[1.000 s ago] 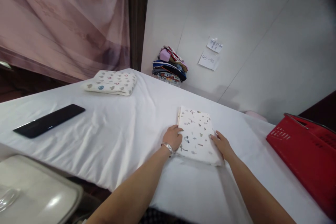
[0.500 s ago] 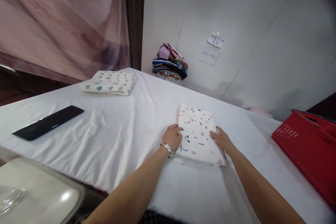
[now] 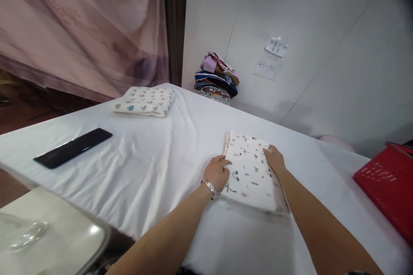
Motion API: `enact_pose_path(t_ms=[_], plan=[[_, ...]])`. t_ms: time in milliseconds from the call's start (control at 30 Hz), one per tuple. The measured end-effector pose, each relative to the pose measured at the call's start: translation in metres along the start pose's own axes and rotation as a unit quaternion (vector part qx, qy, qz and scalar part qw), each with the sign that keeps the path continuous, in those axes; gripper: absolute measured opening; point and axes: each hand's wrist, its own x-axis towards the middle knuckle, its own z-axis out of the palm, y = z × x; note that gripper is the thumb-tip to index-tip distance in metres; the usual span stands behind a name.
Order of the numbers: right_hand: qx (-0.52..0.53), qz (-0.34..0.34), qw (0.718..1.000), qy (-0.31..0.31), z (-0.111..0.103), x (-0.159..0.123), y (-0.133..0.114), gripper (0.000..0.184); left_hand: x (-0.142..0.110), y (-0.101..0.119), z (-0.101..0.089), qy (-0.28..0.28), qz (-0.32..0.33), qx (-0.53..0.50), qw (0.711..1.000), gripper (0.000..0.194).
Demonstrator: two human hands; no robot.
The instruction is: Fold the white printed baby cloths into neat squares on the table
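Left hand (image 3: 217,174) and right hand (image 3: 275,160) touch the folded cloth (image 3: 248,180) left and right, fingers curved, grip unclear; even pressure should keep layers square

The right hand (image 3: 275,160) has been shifted (from lower down) along the cloth (image 3: 250,176), nearer its far right corner.

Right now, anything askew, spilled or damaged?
The white fabric table cover is rucked into creases between the glossy black rectangular slab and the left hand, unlike its smoother right side. No spill or damage shows.
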Motion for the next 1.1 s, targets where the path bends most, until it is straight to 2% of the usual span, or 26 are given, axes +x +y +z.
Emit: enact_pose_path(t_ms=[267, 333, 467, 567, 633, 733, 867, 1033, 1100], plan=[[-0.111, -0.008, 0.994, -0.022, -0.006, -0.014, -0.009, 0.052, 0.001, -0.001, 0.003, 0.003, -0.004, -0.003, 1.000, 0.038], [-0.146, -0.050, 0.988, -0.023, -0.008, -0.024, -0.018, 0.050, 0.001, 0.000, 0.003, 0.003, -0.001, -0.002, 1.000, 0.037], [-0.195, -0.213, 0.955, -0.069, 0.002, -0.066, -0.048, 0.051, 0.000, 0.001, 0.002, 0.005, 0.000, -0.002, 1.000, 0.037], [-0.174, -0.275, 0.936, -0.134, 0.017, -0.103, -0.071, 0.053, 0.001, 0.002, 0.002, 0.006, 0.002, -0.008, 1.000, 0.037], [-0.170, -0.296, 0.927, -0.156, 0.025, -0.120, -0.080, 0.052, 0.002, 0.001, 0.002, 0.008, 0.003, -0.014, 1.000, 0.036], [-0.173, -0.307, 0.925, -0.141, 0.033, -0.131, -0.085, 0.052, 0.005, -0.001, 0.002, 0.005, 0.009, -0.024, 1.000, 0.036], [-0.169, -0.306, 0.929, -0.119, 0.034, -0.132, -0.083, 0.051, 0.003, -0.005, 0.002, 0.016, 0.028, -0.045, 0.998, 0.037], [-0.153, -0.304, 0.934, -0.107, 0.033, -0.134, -0.082, 0.049, 0.005, -0.001, 0.001, 0.027, -0.047, -0.066, 0.996, 0.036], [-0.147, -0.304, 0.936, -0.099, 0.034, -0.135, -0.083, 0.047, 0.014, 0.004, 0.001, 0.006, -0.085, -0.050, 0.995, 0.037]])
